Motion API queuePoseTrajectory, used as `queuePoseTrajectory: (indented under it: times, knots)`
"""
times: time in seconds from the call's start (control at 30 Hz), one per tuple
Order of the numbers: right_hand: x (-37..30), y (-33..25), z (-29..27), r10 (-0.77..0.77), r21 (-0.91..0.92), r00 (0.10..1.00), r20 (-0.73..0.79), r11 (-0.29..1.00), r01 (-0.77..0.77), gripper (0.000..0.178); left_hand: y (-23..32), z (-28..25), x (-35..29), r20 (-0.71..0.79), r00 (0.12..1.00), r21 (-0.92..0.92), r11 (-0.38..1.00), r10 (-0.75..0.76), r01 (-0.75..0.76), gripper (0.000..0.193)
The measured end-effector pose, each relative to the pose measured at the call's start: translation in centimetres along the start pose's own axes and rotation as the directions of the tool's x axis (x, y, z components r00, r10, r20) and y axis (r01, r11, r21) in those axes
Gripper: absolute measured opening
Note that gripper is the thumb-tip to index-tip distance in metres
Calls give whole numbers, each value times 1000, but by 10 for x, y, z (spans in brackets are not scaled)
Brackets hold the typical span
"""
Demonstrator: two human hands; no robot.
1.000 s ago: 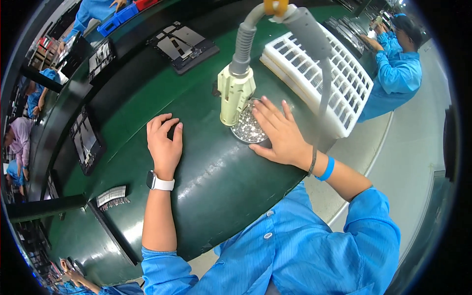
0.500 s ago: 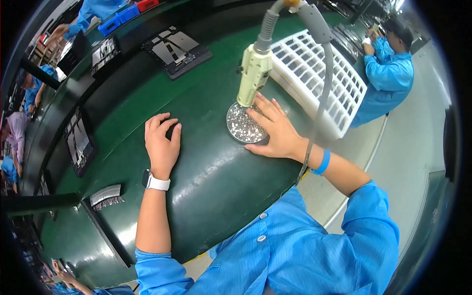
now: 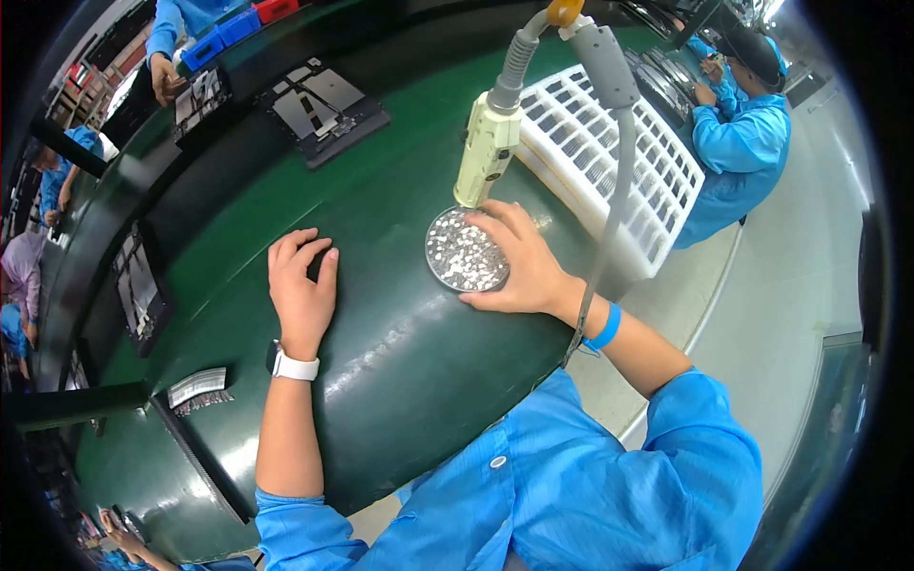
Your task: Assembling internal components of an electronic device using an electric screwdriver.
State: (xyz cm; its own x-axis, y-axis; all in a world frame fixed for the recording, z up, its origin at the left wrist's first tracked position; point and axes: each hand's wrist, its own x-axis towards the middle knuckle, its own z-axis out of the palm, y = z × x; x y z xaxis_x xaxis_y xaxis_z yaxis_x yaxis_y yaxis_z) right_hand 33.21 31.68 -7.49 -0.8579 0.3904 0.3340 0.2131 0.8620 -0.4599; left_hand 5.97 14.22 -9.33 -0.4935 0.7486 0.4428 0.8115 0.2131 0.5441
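My right hand [image 3: 528, 262] is curled around the right side of a shallow round dish [image 3: 430, 267], thumb at its near edge and fingers at its far edge. Many tiny silvery and white metal pieces [image 3: 468, 249] fill the dish. Just beyond it hangs a pale green electric screwdriver [image 3: 488, 152], its lower end at the dish's far rim, close to my fingertips. My left hand [image 3: 303, 290] rests on the green tabletop [image 3: 381, 419] left of the dish. Its fingers are loosely bent and apart, with nothing in them.
A white gridded tray [image 3: 619, 162] stands at the right, with the screwdriver's grey cable [image 3: 619, 181] crossing before it. Opened tablet-like devices [image 3: 324, 109] lie on the dark track at the back and left. A grey-white brush [image 3: 198, 388] lies at left. Co-workers [image 3: 738, 143] sit around.
My right hand has drawn in from lying spread at the dish's edge to closing around it. The view has shifted slightly. A co-worker's hand at the back left now reaches down to a device.
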Motion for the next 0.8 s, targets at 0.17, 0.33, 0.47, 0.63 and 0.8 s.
queuePoseTrajectory:
  times: [0.17,0.33,0.47,0.63,0.8]
  knots:
    - [-2,4,2,153,101,977,-150,985,-139,91,4,-1,-1,20,1000,0,1000,-20,20,15]
    - [-8,3,-3,105,39,992,-75,994,-103,93,2,0,0,15,1000,7,1000,-7,7,14]
    - [-22,-6,-5,108,22,992,-63,994,-107,95,1,4,0,23,999,17,999,45,-45,14]
    - [-7,0,-9,163,34,980,-113,987,-160,93,4,2,0,29,1000,30,1000,8,-9,16]
    - [-19,-16,-6,112,-7,992,-56,994,-112,93,6,3,2,33,998,61,997,44,-46,15]
